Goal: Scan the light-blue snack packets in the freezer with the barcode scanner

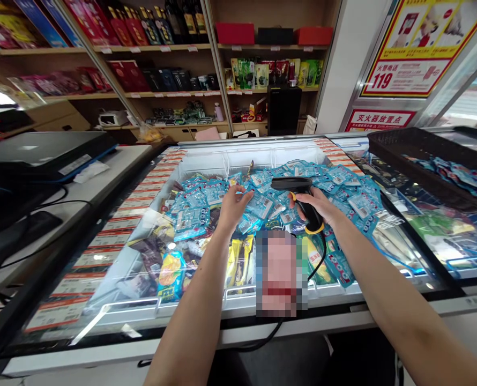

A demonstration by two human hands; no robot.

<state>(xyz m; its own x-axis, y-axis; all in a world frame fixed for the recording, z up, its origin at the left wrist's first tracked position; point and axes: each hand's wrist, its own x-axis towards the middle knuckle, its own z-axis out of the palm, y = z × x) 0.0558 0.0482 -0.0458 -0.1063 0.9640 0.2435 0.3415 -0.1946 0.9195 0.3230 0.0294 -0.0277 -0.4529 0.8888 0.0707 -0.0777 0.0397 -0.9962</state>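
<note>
Blue packets (260, 205) lie heaped across the middle and far part of the freezer's glass top (118, 300). The right hand (318, 206) is wrapped around a black scanner (292, 185) above them; left of it, the left hand (235, 206) reaches in, fingers loosely curved, whether gripping a packet I cannot tell.

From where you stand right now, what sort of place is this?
Probably a small shop: the right hand holds a black pistol-shaped scanner with yellow trim, light wooden shelves display packaged goods, and rectangular orange-and-white labels line a white glass-topped chest.
</note>
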